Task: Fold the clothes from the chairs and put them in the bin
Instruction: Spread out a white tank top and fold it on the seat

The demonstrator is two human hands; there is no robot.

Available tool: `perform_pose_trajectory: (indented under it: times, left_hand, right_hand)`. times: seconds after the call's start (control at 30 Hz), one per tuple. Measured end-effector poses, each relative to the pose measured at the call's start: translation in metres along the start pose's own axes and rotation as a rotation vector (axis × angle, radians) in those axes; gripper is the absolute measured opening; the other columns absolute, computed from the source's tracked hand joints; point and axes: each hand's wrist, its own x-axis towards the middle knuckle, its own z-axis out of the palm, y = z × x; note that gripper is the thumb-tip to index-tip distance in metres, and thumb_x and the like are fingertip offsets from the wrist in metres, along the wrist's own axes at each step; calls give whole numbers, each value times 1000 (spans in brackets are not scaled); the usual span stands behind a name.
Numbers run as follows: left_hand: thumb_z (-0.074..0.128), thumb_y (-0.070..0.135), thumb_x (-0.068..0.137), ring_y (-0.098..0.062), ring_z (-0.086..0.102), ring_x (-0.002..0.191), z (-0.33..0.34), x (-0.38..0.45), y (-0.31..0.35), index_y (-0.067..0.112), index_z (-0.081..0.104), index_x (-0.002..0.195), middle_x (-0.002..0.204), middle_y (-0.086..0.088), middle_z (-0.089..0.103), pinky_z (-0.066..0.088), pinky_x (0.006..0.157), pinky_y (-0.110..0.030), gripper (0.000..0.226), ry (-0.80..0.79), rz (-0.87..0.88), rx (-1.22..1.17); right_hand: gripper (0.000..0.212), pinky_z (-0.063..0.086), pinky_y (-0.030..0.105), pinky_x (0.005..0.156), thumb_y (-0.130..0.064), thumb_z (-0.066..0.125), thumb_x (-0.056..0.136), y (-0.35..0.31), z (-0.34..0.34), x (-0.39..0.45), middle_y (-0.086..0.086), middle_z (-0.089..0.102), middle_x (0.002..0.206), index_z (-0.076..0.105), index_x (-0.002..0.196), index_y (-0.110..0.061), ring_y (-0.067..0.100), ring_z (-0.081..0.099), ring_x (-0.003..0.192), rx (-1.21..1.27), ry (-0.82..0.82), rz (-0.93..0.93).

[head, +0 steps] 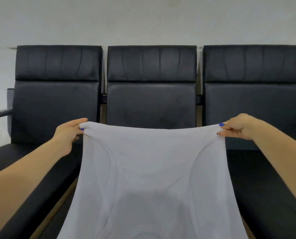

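Three black padded chairs point(151, 87) stand side by side against a pale wall point(143, 19), their high backs facing us and their seats running toward the lower edge of the view. We record one garment in hand: a pale grey sleeveless top point(152, 178), held up in front of the middle chair and spread flat between both hands.

We find the left hand point(69, 133) at the top's upper left corner, thumb above and fingers curled beneath, pinching the fabric edge; a blue-painted nail shows against the cloth. The right hand point(238, 127) holds the upper right corner in the same way, thumb (blue nail) on top and fingers folded under, clamped on the edge. Both arms are extended forward and bare to the frame edge.

The held edge is drawn taut between the two grips with a slight sag at the centre. Curved seams, apparently the armholes, show through the cloth on either side below the hands. The fabric hangs down and toward us, widening until it leaves the bottom of the view. Whether its lower part touches the middle seat we cannot tell, as the cloth hides it.

A grey armrest point(0, 113) projects at the far left.
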Motion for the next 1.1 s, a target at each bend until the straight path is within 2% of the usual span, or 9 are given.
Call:
perform_pose_trajectory:
  times: [0.13, 0.27, 0.33, 0.4, 0.5, 0.7, 0.8, 0.93, 1.1]
  left_hand:
    - [54, -9, 88, -25, 50, 120, 16, 32, -21, 16, 65, 121, 126, -4, 60, 40, 100, -34, 42, 74, 12, 65]
    - [53, -6, 90, -12, 45, 71, 23, 52, -39, 18, 67, 120, 103, -2, 62, 41, 66, -24, 41, 70, -22, 54]
    - [51, -7, 90, -10, 43, 65, 26, 52, -49, 18, 67, 117, 92, -1, 62, 41, 62, -23, 40, 49, -77, 14]
    - [48, -6, 92, -10, 48, 67, 26, 45, -59, 21, 67, 114, 89, -1, 62, 45, 66, -23, 40, 33, -126, -47]
    - [46, -5, 94, -10, 55, 73, 20, 27, -65, 21, 65, 115, 90, -3, 63, 47, 69, -25, 39, -8, -179, -211]
    - [37, -11, 93, -24, 62, 102, -19, -42, -87, 7, 62, 103, 112, -15, 61, 50, 81, -35, 32, -55, -255, -483]
    - [35, -16, 88, -29, 62, 98, -33, -82, -111, 1, 61, 99, 110, -22, 61, 54, 83, -32, 32, -43, -308, -427]
    - [36, -23, 81, -42, 61, 88, -39, -118, -125, -12, 58, 93, 97, -31, 61, 59, 61, -28, 28, -97, -272, -217]
    - [35, -23, 82, -43, 62, 86, -40, -125, -123, -13, 60, 90, 95, -30, 62, 60, 60, -27, 29, -90, -198, -154]
  right_hand:
    - [24, 59, 32, 57, 0, 60, 90, 8, 24, 33, 17, 55, 120, 58, 114, 3, 27, 65, 83, 169, 11, -47]
    - [23, 60, 30, 63, -2, 60, 92, 27, 46, 47, 16, 58, 112, 59, 114, 1, 23, 65, 76, 330, 58, -86]
    - [19, 60, 29, 68, -1, 59, 92, 43, 53, 44, 15, 59, 111, 60, 111, 0, 22, 66, 77, 395, 87, -109]
    - [23, 59, 32, 77, -2, 59, 92, 59, 54, 34, 12, 60, 109, 61, 115, 0, 21, 66, 83, 455, 104, -144]
    - [24, 60, 32, 77, -4, 57, 93, 77, 47, 10, 9, 62, 103, 60, 117, -3, 21, 67, 89, 494, 69, -173]
    - [16, 59, 36, 76, -2, 52, 94, 128, 22, -42, 16, 65, 102, 60, 107, -5, 28, 68, 93, 466, 52, -79]
    - [13, 59, 32, 64, 2, 50, 94, 168, 12, -57, 23, 66, 98, 62, 97, 0, 32, 69, 83, 421, 15, -27]
    - [15, 60, 29, 58, 8, 49, 93, 197, 7, -62, 24, 64, 87, 61, 86, 4, 32, 69, 69, 365, -12, 5]
    - [23, 59, 27, 55, 10, 43, 94, 203, 10, -62, 22, 64, 76, 59, 80, 2, 31, 67, 63, 319, -46, -28]
